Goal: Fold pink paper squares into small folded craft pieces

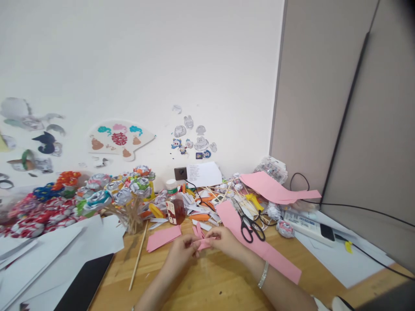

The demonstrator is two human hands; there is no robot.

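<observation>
Between my two hands is a piece of pink paper [203,244], pinched at both sides just above the wooden table. My left hand [185,249] closes its fingers on the paper's left side, and my right hand [223,242] grips the right side. Folded pink strips [198,230] stand up just behind my fingers; whether they join the held piece I cannot tell. To the left lies a small stack of pink paper rectangles [164,238]. Black-handled scissors [249,224] rest on a long pink paper strip [275,259] beside my right hand.
A bottle of reddish-brown liquid [175,207] stands behind my hands amid paper scraps. A thin wooden stick [138,255], white sheets [48,259] and a black flat item [84,283] lie left. Paper flowers [97,198] crowd the back left. A white device [309,229] lies right.
</observation>
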